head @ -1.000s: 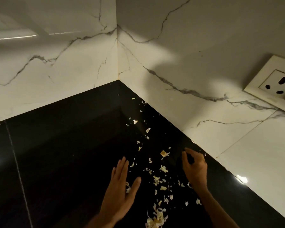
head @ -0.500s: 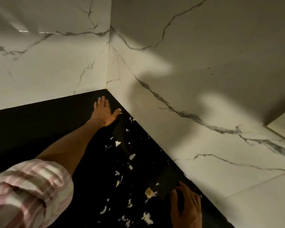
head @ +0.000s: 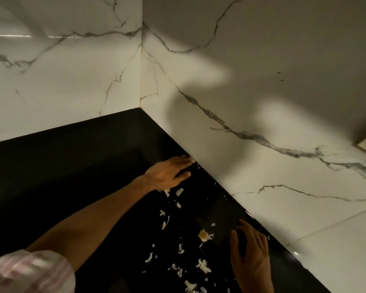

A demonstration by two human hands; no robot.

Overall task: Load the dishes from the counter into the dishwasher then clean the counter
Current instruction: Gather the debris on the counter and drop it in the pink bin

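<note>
Scraps (head: 204,235) of pale peel lie scattered along the black bench (head: 72,176), trailing from its far corner toward me beside the marble wall (head: 262,166) on the right. My left hand (head: 167,173) lies flat among the farthest bits, fingers straight and together, tips touching the wall. My right hand (head: 250,259) rests nearer, fingers curled on the bench; whether they hold anything, I cannot tell.

the scene is dim and warm. a soft bright patch lies on the marble wall (head: 199,77) at 1 o'clock, with broad shadows around it. the black counter (head: 72,166) is almost featureless. the left hand (head: 167,173) is motion-blurred, and the sleeve (head: 28,271) at 7 o'clock is out of focus.
</note>
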